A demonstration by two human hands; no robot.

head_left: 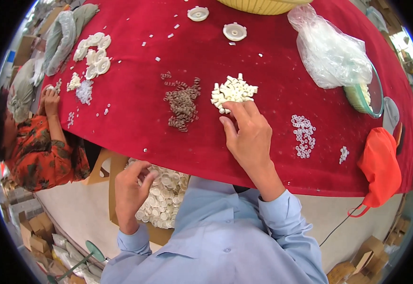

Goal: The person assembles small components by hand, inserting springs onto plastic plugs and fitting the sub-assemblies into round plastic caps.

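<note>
At upper right, a plastic bag [332,54] overlaps a glass bowl [382,97]; mid-frame, the right hand [249,132], fingers parted, partly hides cream pegs [233,89]; lower left, the left hand [131,186] curls, loosely parted.

The top edge crops the ribbed yellow basket [263,6]. A crumpled transparent plastic bag [329,52] hides part of the clear, rounded bowl [381,102]. The right hand [250,133] covers part of the heaped, small cream plastic pieces [235,88].
</note>
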